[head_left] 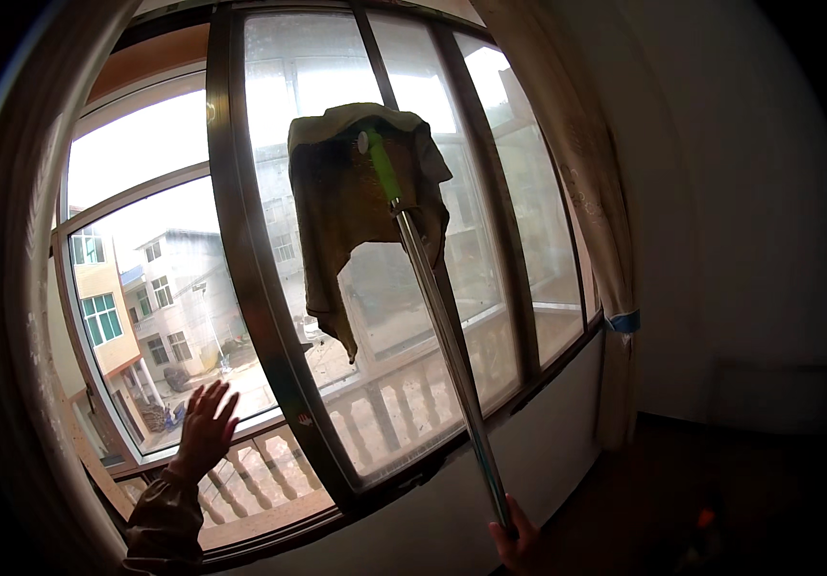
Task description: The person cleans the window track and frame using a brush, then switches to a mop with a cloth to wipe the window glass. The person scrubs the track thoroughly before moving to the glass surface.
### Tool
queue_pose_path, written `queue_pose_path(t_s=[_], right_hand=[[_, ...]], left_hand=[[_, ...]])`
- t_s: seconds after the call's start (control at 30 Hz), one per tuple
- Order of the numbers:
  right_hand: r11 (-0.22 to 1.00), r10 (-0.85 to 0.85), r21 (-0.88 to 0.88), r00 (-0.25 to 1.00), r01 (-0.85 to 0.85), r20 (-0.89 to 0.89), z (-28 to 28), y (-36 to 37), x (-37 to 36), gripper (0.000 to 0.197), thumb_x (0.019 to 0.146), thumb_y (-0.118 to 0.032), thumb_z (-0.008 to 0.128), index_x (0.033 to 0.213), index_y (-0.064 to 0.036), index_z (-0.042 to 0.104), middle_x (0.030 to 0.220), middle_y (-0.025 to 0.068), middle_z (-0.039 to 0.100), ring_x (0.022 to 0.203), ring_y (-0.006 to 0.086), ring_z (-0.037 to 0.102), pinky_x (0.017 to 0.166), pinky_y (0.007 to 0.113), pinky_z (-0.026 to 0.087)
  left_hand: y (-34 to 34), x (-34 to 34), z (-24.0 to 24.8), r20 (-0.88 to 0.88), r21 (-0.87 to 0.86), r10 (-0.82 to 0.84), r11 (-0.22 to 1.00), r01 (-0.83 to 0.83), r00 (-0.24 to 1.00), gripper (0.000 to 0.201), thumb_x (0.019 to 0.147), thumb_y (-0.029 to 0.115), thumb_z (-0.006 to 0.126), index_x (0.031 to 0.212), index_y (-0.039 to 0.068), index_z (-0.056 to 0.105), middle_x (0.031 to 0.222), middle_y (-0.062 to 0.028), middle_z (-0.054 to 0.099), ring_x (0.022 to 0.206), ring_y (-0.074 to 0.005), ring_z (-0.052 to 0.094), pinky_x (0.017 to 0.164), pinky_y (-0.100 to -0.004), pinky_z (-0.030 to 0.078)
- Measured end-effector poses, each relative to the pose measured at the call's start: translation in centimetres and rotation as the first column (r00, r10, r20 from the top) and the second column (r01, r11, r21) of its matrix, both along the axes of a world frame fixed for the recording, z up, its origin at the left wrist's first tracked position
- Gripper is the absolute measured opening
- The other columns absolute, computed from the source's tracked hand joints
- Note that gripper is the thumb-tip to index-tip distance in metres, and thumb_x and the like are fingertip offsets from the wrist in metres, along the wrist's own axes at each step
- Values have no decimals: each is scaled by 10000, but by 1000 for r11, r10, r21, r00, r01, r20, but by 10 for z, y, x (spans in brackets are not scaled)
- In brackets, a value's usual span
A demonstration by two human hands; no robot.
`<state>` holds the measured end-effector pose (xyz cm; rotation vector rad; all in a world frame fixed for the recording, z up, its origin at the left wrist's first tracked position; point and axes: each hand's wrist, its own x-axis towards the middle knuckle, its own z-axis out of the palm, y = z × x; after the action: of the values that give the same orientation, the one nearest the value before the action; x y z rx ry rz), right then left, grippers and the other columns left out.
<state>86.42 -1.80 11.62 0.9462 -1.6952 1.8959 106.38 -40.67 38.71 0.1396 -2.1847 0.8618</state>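
My right hand is closed round the lower end of a long mop with a shiny metal pole. The pole slants up to a green joint at the top. A dark olive-brown cloth is draped over the mop's head, with one corner hanging low. Cloth and head are up in front of a window pane; whether they touch the glass I cannot tell. My left hand is raised near the left part of the window, fingers stretched and apart, holding nothing.
Dark frame bars divide the window. A curtain hangs on the left, another on the right with a blue tie. Outside stand a stone balustrade and buildings. A pale wall runs along the right.
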Motion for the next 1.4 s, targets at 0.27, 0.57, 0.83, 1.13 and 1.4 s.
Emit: queue_pose_path(t_s=[0.27,0.57,0.83,1.13,1.4], right_hand=[[995,-36,93,999,37,-9,-5,22,-18,499,914,-176,626,1362,-19,474,643,93,534,479,147,420,444,325,395],[976,-141,145,980,162,-142,0,18,-64,493,918,-200,623,1364,-44,485,587,96,475,442,182,375,419,360,362],[994,1,109,994,11,-113,7,-7,-113,505,919,-188,625,1375,-39,469,537,56,321,449,153,282,402,359,277],[988,139,87,979,-127,-147,10,-23,-166,512,913,-172,638,1375,-29,468,588,47,395,482,134,290,425,344,287],[967,215,151,975,-204,-60,5,-44,-192,518,915,-180,638,1382,-37,464,632,45,474,505,123,326,443,327,320]], left_hand=[[-7,-106,13,371,-188,-202,939,287,906,296,811,233,676,1063,96,603,1149,-102,558,1183,-264,511,1094,-481,338],[-19,-104,6,334,-234,-135,947,221,933,252,766,299,663,933,123,593,1037,-78,557,1132,-231,526,1080,-439,356],[-40,-72,-3,305,-275,-6,957,94,952,268,772,293,661,931,85,601,1058,-83,564,1139,-235,523,1090,-448,354],[-39,-37,-13,254,-288,131,956,-54,958,295,738,257,685,946,60,611,1098,-105,565,1188,-254,509,1084,-456,381],[-32,15,-14,215,-217,332,933,-287,919,301,725,243,698,972,81,639,1153,-88,565,1232,-234,502,1091,-460,372]])
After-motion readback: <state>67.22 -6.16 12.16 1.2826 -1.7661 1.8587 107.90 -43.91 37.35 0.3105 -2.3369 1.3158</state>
